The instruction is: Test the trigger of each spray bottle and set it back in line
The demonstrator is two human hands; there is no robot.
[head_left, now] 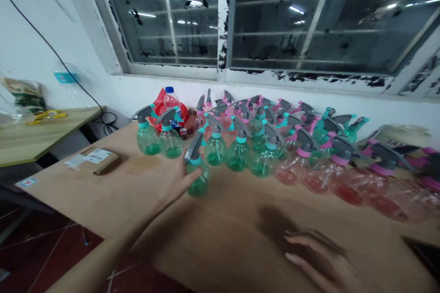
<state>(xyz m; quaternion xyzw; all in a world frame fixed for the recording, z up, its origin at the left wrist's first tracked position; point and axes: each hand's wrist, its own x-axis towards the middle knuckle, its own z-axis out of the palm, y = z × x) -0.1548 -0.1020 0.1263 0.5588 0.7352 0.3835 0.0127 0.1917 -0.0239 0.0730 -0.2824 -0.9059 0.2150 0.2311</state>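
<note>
My left hand [184, 175] is wrapped round a green spray bottle [198, 181] with a grey trigger head and teal collar. That bottle stands upright at the front of a crowd of others on the table. Just behind it are more green spray bottles, one [216, 149] close by and another [238, 153] to its right. Clear bottles with pink collars and red liquid, such as this pink spray bottle [318, 177], run along the right. Over the bare tabletop at lower right hovers my right hand [318, 256], its fingers apart and holding nothing, slightly blurred.
A brown cardboard table [213, 238] spans the foreground. On its left lies a flat labelled carton [94, 159]. A drink bottle with a blue cap [171, 98] and a red bag [160, 100] stand by the wall. A second table [44, 135] is at left.
</note>
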